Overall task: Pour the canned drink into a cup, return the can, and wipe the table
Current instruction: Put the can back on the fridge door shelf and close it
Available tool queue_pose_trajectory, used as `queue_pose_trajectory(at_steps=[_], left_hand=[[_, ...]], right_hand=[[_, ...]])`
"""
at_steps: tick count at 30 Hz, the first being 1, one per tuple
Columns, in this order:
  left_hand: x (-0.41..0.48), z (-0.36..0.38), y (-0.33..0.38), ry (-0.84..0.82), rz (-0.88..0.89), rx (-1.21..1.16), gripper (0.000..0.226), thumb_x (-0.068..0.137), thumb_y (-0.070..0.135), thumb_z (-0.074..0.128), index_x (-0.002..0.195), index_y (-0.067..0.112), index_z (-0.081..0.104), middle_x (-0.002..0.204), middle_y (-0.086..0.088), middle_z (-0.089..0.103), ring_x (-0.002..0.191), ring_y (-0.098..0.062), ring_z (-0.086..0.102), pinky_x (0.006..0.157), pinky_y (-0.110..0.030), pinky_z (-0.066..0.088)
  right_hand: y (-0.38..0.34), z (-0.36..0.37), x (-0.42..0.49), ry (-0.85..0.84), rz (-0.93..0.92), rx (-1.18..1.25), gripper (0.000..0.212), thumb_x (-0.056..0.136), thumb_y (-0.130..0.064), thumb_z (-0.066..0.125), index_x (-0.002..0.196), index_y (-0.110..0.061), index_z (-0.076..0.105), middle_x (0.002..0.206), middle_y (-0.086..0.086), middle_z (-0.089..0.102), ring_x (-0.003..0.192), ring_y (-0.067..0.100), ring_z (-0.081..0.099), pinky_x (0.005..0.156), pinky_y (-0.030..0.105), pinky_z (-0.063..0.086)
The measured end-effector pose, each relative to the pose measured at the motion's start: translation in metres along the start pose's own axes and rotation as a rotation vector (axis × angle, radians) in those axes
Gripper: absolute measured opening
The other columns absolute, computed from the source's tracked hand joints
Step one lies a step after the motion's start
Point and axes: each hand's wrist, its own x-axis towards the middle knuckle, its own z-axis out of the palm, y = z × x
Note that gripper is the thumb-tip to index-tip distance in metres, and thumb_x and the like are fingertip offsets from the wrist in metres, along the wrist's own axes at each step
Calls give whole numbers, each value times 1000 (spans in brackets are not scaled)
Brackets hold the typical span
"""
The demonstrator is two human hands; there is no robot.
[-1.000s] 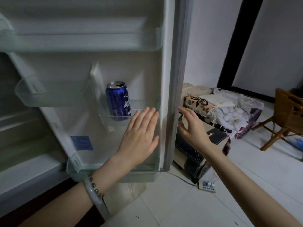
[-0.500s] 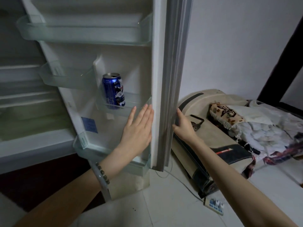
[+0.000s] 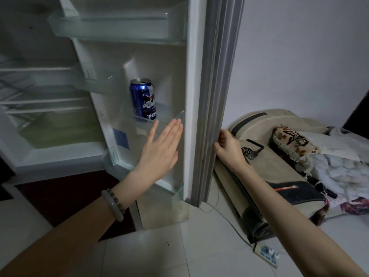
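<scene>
**Can (image 3: 142, 99) upright in the door (image 3: 217, 76) shelf (image 3: 175, 118); two hands at the door**

The can is a blue metal cylinder with a silver top and white and red print. It stands upright in a clear plastic shelf on the inner face of the open fridge door, at that shelf's left end.

The left hand (image 3: 161, 148) is flat, its fingers straight and close together, with the palm toward the door's white inner panel just below the shelf. The fingertips overlap the shelf's clear front wall, but whether they touch it cannot be told. A smooth pale bracelet (image 3: 114, 204) and a string of dark beads ring that wrist.

The right hand (image 3: 228, 145) grips the door's outer edge, its fingers curled round the grey ribbed seal.

More clear curved shelves sit higher on the door. Thin wire racks (image 3: 30, 100) cross the dim fridge interior to the left.

Glossy pale tiles cover the floor (image 3: 151, 254). Right of the door lies a beige fabric bag (image 3: 279, 168) with dark trim, with crumpled white cloths (image 3: 339, 168) heaped beside it. A white power strip (image 3: 266, 254) rests on the tiles near the bag.
</scene>
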Motion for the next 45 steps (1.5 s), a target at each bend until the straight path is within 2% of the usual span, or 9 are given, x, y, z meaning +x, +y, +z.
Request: queue_pose_trajectory(at_steps=[8,15,18,21,23,27,32,36,45], left_hand=[[-38,-24,7,36,-93,-72,69,90,37,42,146,3,20,153,-16,25,141,-27,18,116,-49,4],[-74,-50,18,129,-71,-100,68,88,36,50,144,3,29,151,-17,29,141,-27,21,116,-49,11],[-92,-57,15,147,-101,-96,68,88,34,54,143,2,31,150,-16,32,140,-28,24,115,-50,14],[-114,-60,6,148,-150,-62,66,89,35,53,142,2,33,149,-17,33,139,-29,25,115,-50,16],[-131,-62,-4,157,-195,-34,64,88,36,53,142,5,35,149,-17,32,138,-30,25,115,-50,16],[-168,-71,-22,173,-307,0,58,92,40,46,141,9,37,148,-16,24,138,-32,23,115,-48,14],[-210,-85,-50,92,-357,75,59,93,43,41,140,8,35,147,-16,25,137,-33,25,114,-48,14],[-238,-91,-78,73,-406,63,54,97,42,38,138,8,35,146,-19,35,137,-33,25,114,-49,16],[-302,-95,-171,22,-577,-46,58,94,46,41,133,4,38,145,-22,37,137,-32,25,112,-41,18]], right_hand=[[-21,4,-40,-17,-114,-25,34,92,-20,56,123,-6,49,111,8,64,99,13,59,83,22,46],[-50,19,-79,-79,-315,-3,20,90,-21,60,104,-8,53,91,-9,58,84,0,56,70,-3,38],[-60,32,-92,-142,-392,40,20,92,-23,57,105,-8,53,94,-11,58,89,-4,55,78,3,42],[-69,49,-102,-212,-470,88,24,96,-26,50,113,-8,53,107,-3,63,103,6,59,90,25,49],[-76,62,-106,-255,-539,121,30,97,-25,47,123,-9,51,121,1,60,114,10,56,97,33,47],[-92,92,-111,-367,-634,159,47,98,-27,41,142,-13,33,147,1,39,134,9,36,110,33,33],[-124,136,-125,-454,-761,224,55,98,-31,33,149,-17,15,155,3,21,143,11,20,116,32,23],[-154,172,-136,-505,-815,213,60,94,-22,37,149,-14,14,157,6,14,144,9,11,116,19,12],[-226,260,-143,-537,-932,129,68,88,-2,50,148,-9,20,156,7,12,145,14,11,117,24,14]])
